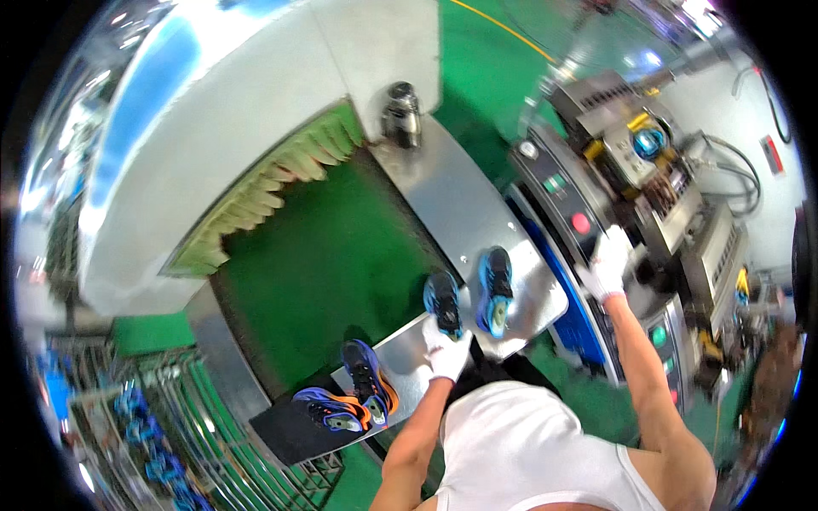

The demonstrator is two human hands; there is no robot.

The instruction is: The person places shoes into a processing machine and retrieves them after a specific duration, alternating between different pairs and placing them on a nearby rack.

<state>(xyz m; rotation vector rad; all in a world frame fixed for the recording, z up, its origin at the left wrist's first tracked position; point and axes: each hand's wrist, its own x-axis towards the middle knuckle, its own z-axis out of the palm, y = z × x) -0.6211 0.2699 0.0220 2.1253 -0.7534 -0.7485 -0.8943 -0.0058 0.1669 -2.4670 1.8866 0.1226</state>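
White gloves cover both my hands. My left hand (446, 350) is closed on the heel end of a black and blue sneaker (441, 296), at the inner edge of a metal ledge (532, 281). A matching blue sneaker (495, 285) stands just right of it on the ledge. My right hand (607, 262) reaches out to the machine at the right, thumb and fingers apart, near a red button (581, 223) on its control panel (558, 192). Whether its fingertips touch the machine cannot be made out. Nothing shows in that hand.
Two purple and orange sneakers (370, 381) are at the ledge's left part, partly on a black mat. A green belt (324, 264) runs out beneath a fringed curtain (273, 183) of a large white housing. A metal flask (401, 115) stands at the back. Racks (230, 417) holding shoes are lower left.
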